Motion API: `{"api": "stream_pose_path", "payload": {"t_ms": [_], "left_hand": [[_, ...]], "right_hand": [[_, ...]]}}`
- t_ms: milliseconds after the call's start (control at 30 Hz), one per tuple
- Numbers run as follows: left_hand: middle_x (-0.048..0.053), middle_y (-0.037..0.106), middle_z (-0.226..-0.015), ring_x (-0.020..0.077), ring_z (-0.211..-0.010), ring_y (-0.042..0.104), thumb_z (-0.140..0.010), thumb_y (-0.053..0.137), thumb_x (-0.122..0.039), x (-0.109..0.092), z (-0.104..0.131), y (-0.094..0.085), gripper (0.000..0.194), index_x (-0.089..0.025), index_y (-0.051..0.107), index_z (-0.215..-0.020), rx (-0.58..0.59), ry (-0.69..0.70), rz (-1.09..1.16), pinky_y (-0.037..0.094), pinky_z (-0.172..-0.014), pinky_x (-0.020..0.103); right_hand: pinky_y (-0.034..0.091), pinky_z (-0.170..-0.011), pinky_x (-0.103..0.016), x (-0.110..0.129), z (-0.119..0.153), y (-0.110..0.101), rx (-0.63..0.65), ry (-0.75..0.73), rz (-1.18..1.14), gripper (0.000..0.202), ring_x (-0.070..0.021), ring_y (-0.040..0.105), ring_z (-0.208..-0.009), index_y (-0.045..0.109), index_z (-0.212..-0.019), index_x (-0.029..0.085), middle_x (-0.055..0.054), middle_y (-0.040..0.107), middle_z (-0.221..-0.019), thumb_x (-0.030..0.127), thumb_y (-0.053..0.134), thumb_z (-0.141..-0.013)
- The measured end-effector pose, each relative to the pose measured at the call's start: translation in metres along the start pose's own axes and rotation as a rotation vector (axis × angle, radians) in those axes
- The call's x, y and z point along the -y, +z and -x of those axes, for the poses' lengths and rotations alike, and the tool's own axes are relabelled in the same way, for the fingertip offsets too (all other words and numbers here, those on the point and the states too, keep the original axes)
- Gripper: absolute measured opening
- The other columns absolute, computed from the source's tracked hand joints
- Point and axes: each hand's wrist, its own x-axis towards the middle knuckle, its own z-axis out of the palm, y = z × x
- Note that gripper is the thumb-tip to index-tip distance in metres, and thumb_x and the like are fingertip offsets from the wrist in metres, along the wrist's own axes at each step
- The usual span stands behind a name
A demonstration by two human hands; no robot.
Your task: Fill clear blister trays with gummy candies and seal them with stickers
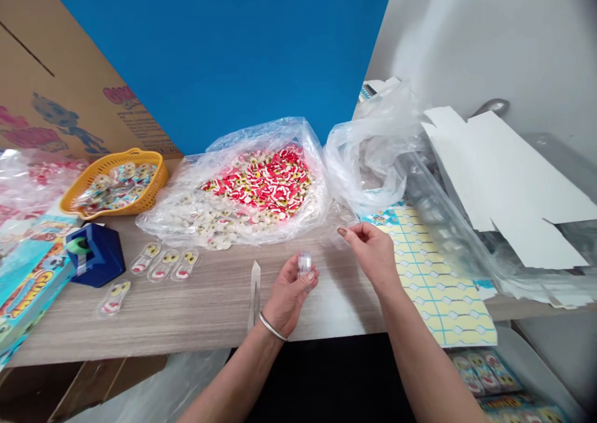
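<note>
My left hand (291,289) is closed around a small clear plastic piece (305,262), held just above the wooden table. My right hand (370,249) is in a pinch near some crumpled clear plastic; what its fingertips hold, if anything, I cannot make out. Ahead of both hands lies an open clear bag (181,214) full of red, white and yellow gummy-like pieces (280,180). A pair of metal tweezers (254,292) rests left of my left hand. Farther left, several filled clear blister packs (163,264) lie on the table.
A yellow basket (161,177) of filled packs stands at the back left, behind a blue tape dispenser (100,255) and a printed box (35,286). On the right are a yellow label sheet (422,270), white card blanks (504,168) and a clear plastic bag (373,143).
</note>
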Motion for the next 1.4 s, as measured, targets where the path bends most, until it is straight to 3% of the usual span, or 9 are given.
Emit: {"api": "stream_pose_path", "payload": {"t_ms": [133,200,433,900,1033,1133,1200,1267,1400], "left_hand": [[0.003,0.07,-0.1,0.0165,-0.094,0.065,-0.061,0.087,-0.016,0.002,0.0,0.002,0.061,-0.022,0.063,-0.116,0.049,0.037,0.002,0.044,-0.097,0.035],[0.003,0.07,-0.102,0.016,-0.097,0.063,-0.062,0.086,-0.014,0.002,0.0,0.004,0.061,-0.022,0.063,-0.117,0.07,0.045,0.009,0.043,-0.099,0.035],[0.003,0.069,-0.101,0.0176,-0.098,0.062,-0.066,0.082,-0.014,0.0,0.003,0.007,0.049,-0.023,0.067,-0.112,0.15,-0.003,0.094,0.043,-0.102,0.041],[0.003,0.07,-0.099,0.0168,-0.093,0.064,-0.069,0.081,-0.016,-0.002,0.001,0.005,0.038,-0.021,0.067,-0.104,0.142,-0.014,0.13,0.044,-0.097,0.037],[0.003,0.07,-0.096,0.0175,-0.092,0.065,-0.065,0.084,-0.018,-0.004,0.0,0.004,0.042,-0.021,0.066,-0.103,0.052,-0.023,0.06,0.045,-0.095,0.036],[0.003,0.069,-0.095,0.0181,-0.091,0.066,-0.062,0.087,-0.019,-0.004,0.0,0.004,0.049,-0.021,0.065,-0.105,0.009,-0.026,0.032,0.045,-0.096,0.037],[0.003,0.069,-0.095,0.018,-0.091,0.066,-0.061,0.087,-0.019,-0.003,0.0,0.005,0.052,-0.022,0.065,-0.107,-0.003,-0.021,0.014,0.045,-0.095,0.036],[0.003,0.069,-0.095,0.0179,-0.092,0.066,-0.061,0.087,-0.019,-0.001,0.0,0.005,0.054,-0.022,0.064,-0.109,0.004,-0.018,0.002,0.045,-0.095,0.036],[0.003,0.069,-0.098,0.0167,-0.094,0.064,-0.061,0.086,-0.017,0.002,-0.002,0.005,0.056,-0.022,0.065,-0.112,0.042,0.025,0.019,0.044,-0.098,0.037]], "right_hand": [[0.041,-0.06,-0.026,-0.006,0.021,0.013,0.446,0.009,-0.105,0.021,-0.0146,0.054,-0.063,0.068,-0.073,0.018,0.0,0.064,-0.066,0.039,0.069,-0.077],[0.042,-0.063,-0.026,-0.01,0.033,0.02,0.565,0.012,-0.174,0.018,-0.0142,0.055,-0.066,0.068,-0.076,0.018,0.0,0.064,-0.07,0.035,0.065,-0.08],[0.041,-0.063,-0.025,-0.012,0.041,0.023,0.55,0.041,-0.246,0.017,-0.0128,0.053,-0.065,0.065,-0.074,0.018,0.002,0.06,-0.068,0.032,0.062,-0.083],[0.043,-0.063,-0.026,-0.013,0.035,0.021,0.537,0.05,-0.3,0.027,-0.0131,0.054,-0.064,0.065,-0.073,0.018,0.001,0.061,-0.066,0.043,0.067,-0.082],[0.042,-0.059,-0.027,-0.008,0.009,0.009,0.324,0.044,-0.252,0.031,-0.0137,0.052,-0.058,0.067,-0.074,0.017,0.0,0.061,-0.062,0.048,0.068,-0.079],[0.042,-0.06,-0.03,-0.006,-0.006,0.0,0.079,0.001,-0.014,0.032,-0.0166,0.055,-0.058,0.071,-0.077,0.018,-0.002,0.065,-0.062,0.049,0.067,-0.079],[0.043,-0.064,-0.031,-0.007,-0.005,0.0,0.013,-0.058,0.138,0.027,-0.0186,0.058,-0.062,0.073,-0.078,0.019,-0.003,0.069,-0.068,0.045,0.066,-0.08],[0.045,-0.067,-0.031,-0.009,0.005,0.006,0.086,-0.081,0.135,0.022,-0.019,0.06,-0.067,0.073,-0.08,0.019,-0.004,0.071,-0.074,0.04,0.064,-0.082],[0.045,-0.065,-0.028,-0.014,0.032,0.023,0.446,0.003,-0.119,0.019,-0.0167,0.06,-0.068,0.071,-0.082,0.018,-0.002,0.069,-0.074,0.036,0.063,-0.082]]}}
